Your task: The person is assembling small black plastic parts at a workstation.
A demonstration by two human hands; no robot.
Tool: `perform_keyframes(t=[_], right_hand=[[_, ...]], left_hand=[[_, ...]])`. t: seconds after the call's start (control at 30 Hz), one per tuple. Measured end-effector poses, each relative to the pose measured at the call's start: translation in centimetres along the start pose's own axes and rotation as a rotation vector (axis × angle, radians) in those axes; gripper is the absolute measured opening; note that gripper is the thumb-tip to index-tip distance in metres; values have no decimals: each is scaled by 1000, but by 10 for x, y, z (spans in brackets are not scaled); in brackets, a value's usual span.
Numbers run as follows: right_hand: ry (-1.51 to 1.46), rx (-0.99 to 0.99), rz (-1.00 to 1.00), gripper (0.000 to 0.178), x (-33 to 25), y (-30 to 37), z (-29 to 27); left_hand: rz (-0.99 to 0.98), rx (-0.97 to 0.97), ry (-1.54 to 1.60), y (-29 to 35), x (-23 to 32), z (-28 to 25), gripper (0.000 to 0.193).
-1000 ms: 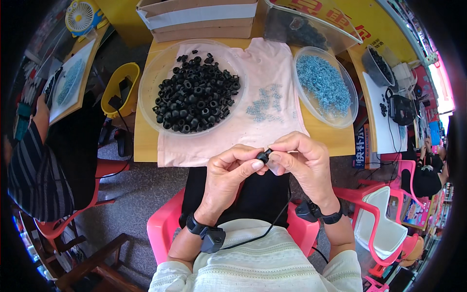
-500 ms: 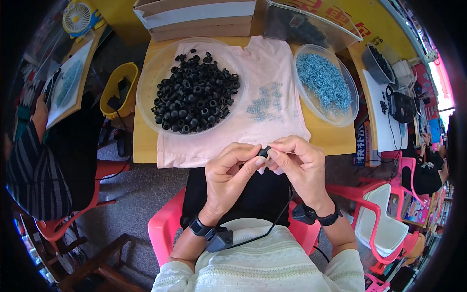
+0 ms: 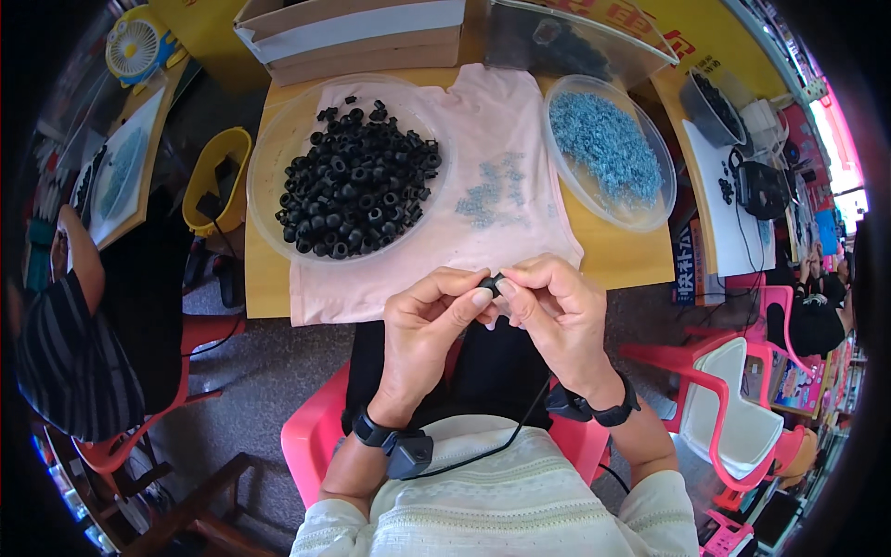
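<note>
My left hand (image 3: 429,317) and my right hand (image 3: 562,314) meet just over the near edge of the table. Between the thumbs and fingertips of both is a small black plastic piece (image 3: 492,284), mostly covered by the fingers. Beyond them, a pink cloth (image 3: 408,286) is spread on the table. On its left part stands a round clear tray (image 3: 261,209) heaped with hollow, rounded black pieces (image 3: 357,186). A clear dish (image 3: 640,220) at the right holds many tiny blue translucent pieces (image 3: 603,135). More blue bits (image 3: 492,190) lie loose on the cloth.
Behind the trays stand a cardboard box (image 3: 357,42) and a clear bin (image 3: 557,46) with black contents. Left are a yellow basket (image 3: 198,190), a small fan (image 3: 133,48) and another person in a striped garment (image 3: 70,357). Pink chairs (image 3: 691,376) stand at right.
Both hands, still holding the black piece between them, have shifted slightly left in the picture. The table and trays also appear a little further left, as the view has moved.
</note>
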State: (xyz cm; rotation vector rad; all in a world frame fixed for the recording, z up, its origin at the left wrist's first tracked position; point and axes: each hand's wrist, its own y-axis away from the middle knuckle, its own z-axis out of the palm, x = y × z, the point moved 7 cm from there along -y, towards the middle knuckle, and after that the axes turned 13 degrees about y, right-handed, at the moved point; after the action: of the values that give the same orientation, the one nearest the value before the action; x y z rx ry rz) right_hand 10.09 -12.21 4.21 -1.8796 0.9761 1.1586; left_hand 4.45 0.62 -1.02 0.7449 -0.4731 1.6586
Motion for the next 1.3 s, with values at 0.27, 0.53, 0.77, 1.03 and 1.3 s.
perform_keyframes(t=[0.27, 0.53, 0.77, 1.03, 1.3], right_hand=[[66, -28, 84, 6, 5, 2, -2], [157, 20, -61, 20, -10, 8, -4], [398, 61, -187, 34, -25, 8, -10], [506, 178, -299, 34, -24, 14, -9], [576, 230, -361, 31, -1, 16, -6]], left_hand=[[-57, 24, 41, 1, -9, -3, 19], [-122, 27, 182, 2, -14, -5, 21], [-267, 63, 349, 6, -29, -4, 19], [-235, 166, 289, 10, -33, 1, 16], [-206, 213, 111, 3, -46, -4, 18]])
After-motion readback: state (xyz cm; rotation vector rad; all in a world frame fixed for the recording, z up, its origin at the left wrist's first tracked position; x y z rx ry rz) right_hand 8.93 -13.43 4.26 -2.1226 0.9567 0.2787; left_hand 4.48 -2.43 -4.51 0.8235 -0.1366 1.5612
